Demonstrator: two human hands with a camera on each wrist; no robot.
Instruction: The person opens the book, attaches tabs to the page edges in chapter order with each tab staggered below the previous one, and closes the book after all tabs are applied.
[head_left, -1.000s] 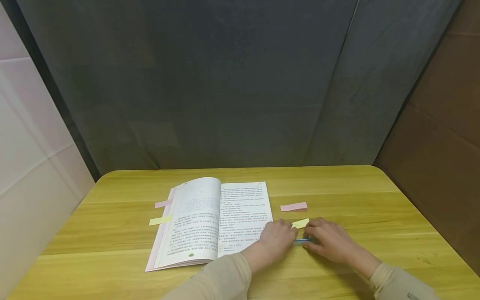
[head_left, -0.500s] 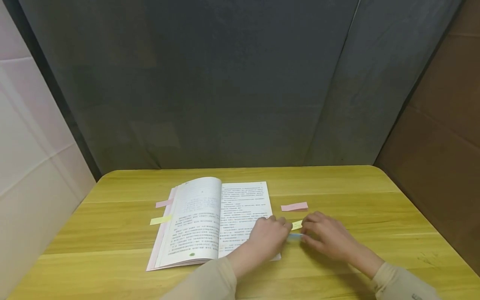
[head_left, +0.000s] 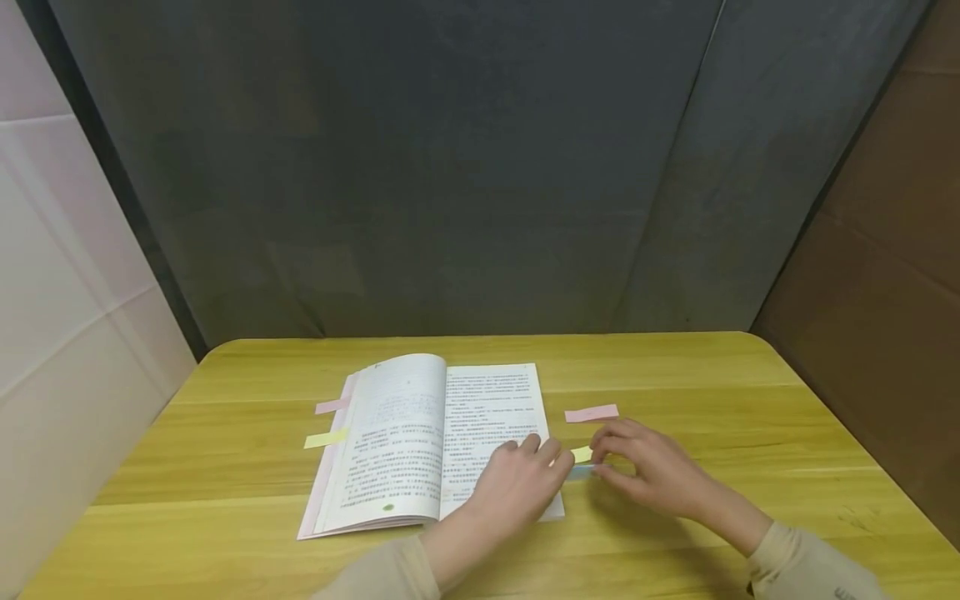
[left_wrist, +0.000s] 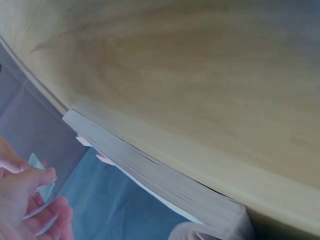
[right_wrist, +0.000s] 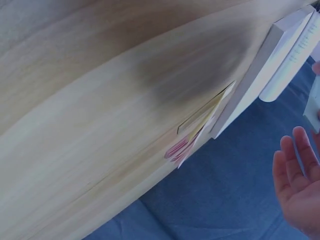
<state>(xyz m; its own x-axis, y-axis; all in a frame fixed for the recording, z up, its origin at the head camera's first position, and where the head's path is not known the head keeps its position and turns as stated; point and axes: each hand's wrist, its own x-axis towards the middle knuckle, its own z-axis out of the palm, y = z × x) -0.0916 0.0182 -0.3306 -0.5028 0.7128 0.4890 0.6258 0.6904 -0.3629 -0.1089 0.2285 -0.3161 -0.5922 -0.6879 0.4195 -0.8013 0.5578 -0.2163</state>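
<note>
A narrow blue sticky note (head_left: 581,472) spans the gap between my hands, close to the right page of an open book (head_left: 491,400). My left hand (head_left: 517,479) is over that page's lower right and grips the note's left end; its thumb is hidden from the head camera. At the other end, the thumb and index finger of my right hand (head_left: 652,471) pinch the note. In the left wrist view a thumb presses on the pale blue note (left_wrist: 47,190). The right wrist view shows the note (right_wrist: 312,107) at its edge, beside outstretched fingers.
A yellow sticky note pad (head_left: 582,455) lies behind the blue note, partly covered by my right hand. A pink pad (head_left: 591,413) lies farther back. Pink (head_left: 332,406) and yellow (head_left: 325,439) tabs stick out from the book's left edge. Dark cloth (head_left: 480,167) hangs behind the wooden table (head_left: 750,400).
Both hands have shifted left with the blue note, from the table right of the book to its right page's edge. The book and the pads have stayed put.
</note>
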